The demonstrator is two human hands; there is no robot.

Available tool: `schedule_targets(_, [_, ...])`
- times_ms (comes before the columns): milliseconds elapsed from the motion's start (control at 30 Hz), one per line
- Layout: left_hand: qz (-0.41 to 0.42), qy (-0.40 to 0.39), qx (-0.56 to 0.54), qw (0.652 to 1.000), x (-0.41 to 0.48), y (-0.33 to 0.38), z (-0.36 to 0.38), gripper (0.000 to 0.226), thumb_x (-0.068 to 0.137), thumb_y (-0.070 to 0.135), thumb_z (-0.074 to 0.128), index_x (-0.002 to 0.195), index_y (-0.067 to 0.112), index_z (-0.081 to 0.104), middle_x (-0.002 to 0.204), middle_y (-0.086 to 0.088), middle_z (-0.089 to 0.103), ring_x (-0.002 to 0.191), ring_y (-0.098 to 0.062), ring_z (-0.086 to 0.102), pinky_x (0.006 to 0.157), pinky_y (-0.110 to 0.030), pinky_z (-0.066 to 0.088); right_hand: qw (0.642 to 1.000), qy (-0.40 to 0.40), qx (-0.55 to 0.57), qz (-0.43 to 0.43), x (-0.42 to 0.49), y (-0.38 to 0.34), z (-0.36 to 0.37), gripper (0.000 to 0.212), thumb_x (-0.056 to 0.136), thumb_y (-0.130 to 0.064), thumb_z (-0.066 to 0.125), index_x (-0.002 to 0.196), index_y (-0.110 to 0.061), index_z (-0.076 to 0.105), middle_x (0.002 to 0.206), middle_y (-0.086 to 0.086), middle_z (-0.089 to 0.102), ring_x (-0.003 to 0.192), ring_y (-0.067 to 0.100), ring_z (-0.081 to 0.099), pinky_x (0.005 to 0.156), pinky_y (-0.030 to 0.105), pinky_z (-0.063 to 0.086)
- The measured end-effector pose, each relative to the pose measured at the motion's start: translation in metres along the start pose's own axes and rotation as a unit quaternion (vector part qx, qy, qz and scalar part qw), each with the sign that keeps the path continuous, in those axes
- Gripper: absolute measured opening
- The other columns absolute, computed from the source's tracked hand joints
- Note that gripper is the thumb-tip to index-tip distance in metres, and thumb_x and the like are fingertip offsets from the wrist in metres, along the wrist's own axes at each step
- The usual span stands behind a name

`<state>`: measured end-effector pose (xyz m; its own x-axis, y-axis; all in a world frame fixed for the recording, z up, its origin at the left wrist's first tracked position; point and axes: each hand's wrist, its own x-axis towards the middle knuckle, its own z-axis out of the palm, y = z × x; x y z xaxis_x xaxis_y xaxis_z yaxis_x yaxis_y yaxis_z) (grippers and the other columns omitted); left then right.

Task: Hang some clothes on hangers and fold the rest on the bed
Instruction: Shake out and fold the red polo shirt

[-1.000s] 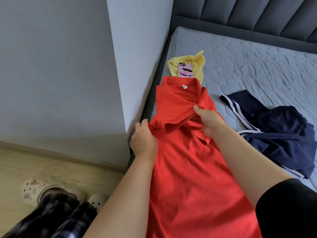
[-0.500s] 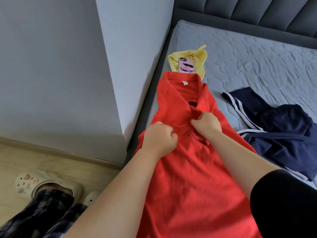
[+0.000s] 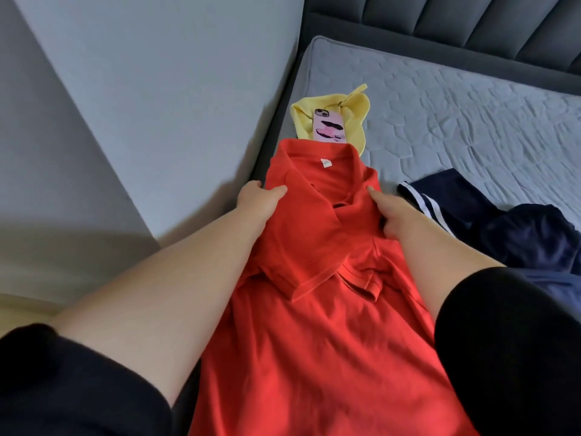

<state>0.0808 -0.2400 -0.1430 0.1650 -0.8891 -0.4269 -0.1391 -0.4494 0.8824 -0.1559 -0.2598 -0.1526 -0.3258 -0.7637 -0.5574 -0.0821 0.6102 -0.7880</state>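
We start at the left, where the pale wall (image 3: pixel 157 89) runs down beside the bed. Our left hand (image 3: pixel 259 199) sits at nine o'clock of the collar of the red polo shirt (image 3: pixel 314 325). The thumb lies on top of the shoulder cloth and the fingers (image 3: pixel 251 185) curl round its outer edge, so the shirt's side is pinched between them.

The shirt lies flat and face up on the mattress (image 3: pixel 440 105), collar toward twelve o'clock. Both short sleeves are folded inward and overlap on the chest.

Our right hand (image 3: pixel 396 215) rests on the shirt at three o'clock of the collar, forefinger stretched along the cloth and the other fingers tucked under. We cannot tell whether they pinch any fabric.

At twelve o'clock of the collar, touching it, is a yellow garment (image 3: pixel 358 105) with a pink phone (image 3: pixel 330 125) lying on it. At three o'clock of our right hand, just beside it, a navy garment with white stripes (image 3: pixel 518 234) lies crumpled. The dark headboard (image 3: pixel 440 20) runs along the top.
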Motion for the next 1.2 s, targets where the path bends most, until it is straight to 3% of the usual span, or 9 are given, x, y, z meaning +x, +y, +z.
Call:
schedule_targets(100, [-0.047,0.018,-0.074,0.996,0.004,0.002,0.003,0.068,0.083,0.022,0.073,0.14,0.003,0.043,0.134,-0.017,0.053,0.116,-0.033,0.056,0.099,-0.046,0.046,0.999,-0.044,0.027,0.01,0.006,0.003,-0.009,0.038,0.094,-0.023,0.059,0.13,-0.009,0.055,0.099,0.01,0.067,0.087,0.024,0.064,0.093,0.042,0.05])
schedule_targets(200, [-0.043,0.04,-0.12,0.991,-0.001,0.014,0.003,0.028,0.081,0.006,0.068,0.109,0.005,0.067,0.097,-0.014,0.067,0.092,-0.03,0.064,0.086,-0.04,0.053,0.996,-0.055,0.059,-0.029,-0.002,-0.008,-0.023,0.019,0.093,-0.002,0.052,0.103,-0.014,0.062,0.06,0.0,0.068,0.052,0.011,0.064,0.06,0.028,0.055])
schedule_targets(433, [0.198,0.058,-0.04,0.978,-0.072,0.018,-0.009,0.034,0.073,-0.006,0.061,0.071,0.027,0.063,0.07,0.009,0.062,0.068,-0.007,0.057,0.06,-0.021,0.045,0.973,-0.089,0.14,-0.161,-0.067,-0.003,-0.058,0.037,0.08,0.024,0.042,0.087,-0.007,0.061,0.069,0.001,0.07,0.07,0.017,0.064,0.069,0.026,0.052])
schedule_targets(600, [0.361,-0.018,0.109,0.926,-0.137,-0.037,-0.037,0.042,0.068,-0.022,0.049,0.079,0.01,0.075,0.105,0.006,0.069,0.096,0.014,0.055,0.081,0.003,0.035,0.98,-0.105,-0.001,-0.171,-0.116,0.048,-0.098,0.047,0.075,0.026,0.044,0.085,-0.009,0.073,0.096,0.007,0.072,0.087,0.017,0.067,0.076,0.033,0.053])
schedule_targets(733, [0.21,0.088,0.165,0.96,-0.169,-0.078,-0.041,0.043,0.077,-0.012,0.042,0.078,0.018,0.074,0.107,-0.006,0.069,0.105,-0.023,0.06,0.085,-0.018,0.039,0.988,0.011,-0.014,-0.153,-0.15,0.076,-0.109,0.037,0.081,0.014,0.04,0.091,-0.006,0.069,0.083,0.008,0.067,0.075,0.017,0.059,0.066,0.027,0.045])
schedule_targets(867, [0.073,0.104,0.141,0.982,-0.186,-0.079,-0.014,0.016,0.089,0.026,0.055,0.097,0.015,0.064,0.105,-0.01,0.066,0.099,-0.031,0.061,0.082,-0.031,0.047,0.976,0.116,-0.098,-0.157,-0.174,0.109,-0.087,0.021,0.09,-0.023,0.057,0.078,-0.006,0.061,0.068,0.011,0.055,0.054,0.018,0.048,0.051,0.03,0.041])
schedule_targets(933, [-0.031,0.048,0.066,0.996,-0.19,-0.081,-0.003,0.044,0.086,0.04,0.063,0.116,0.008,0.055,0.116,-0.01,0.06,0.103,-0.032,0.061,0.085,-0.042,0.054,0.98,0.107,-0.114,-0.122,-0.18,0.126,-0.07,0.028,0.089,-0.034,0.062,0.087,-0.006,0.06,0.078,0.014,0.053,0.065,0.021,0.05,0.061,0.032,0.041])
schedule_targets(1067, [-0.108,-0.036,-0.076,0.991,-0.196,-0.088,0.007,0.043,0.083,0.021,0.071,0.122,0.007,0.057,0.116,-0.012,0.062,0.098,-0.028,0.062,0.075,-0.042,0.057,0.976,0.176,-0.103,-0.075,-0.187,0.139,-0.048,0.061,0.085,-0.033,0.069,0.132,-0.003,0.047,0.132,0.018,0.05,0.122,0.033,0.048,0.105,0.037,0.036])
schedule_targets(1200, [-0.179,-0.055,-0.226,0.956,-0.196,-0.086,-0.007,0.02,0.084,-0.001,0.055,0.103,0.006,0.061,0.096,-0.013,0.062,0.077,-0.025,0.06,0.062,-0.035,0.052,0.967,0.172,-0.135,-0.13,-0.201,0.133,-0.042,0.051,0.085,-0.015,0.065,0.131,-0.003,0.048,0.128,0.015,0.053,0.119,0.03,0.05,0.092,0.029,0.037])
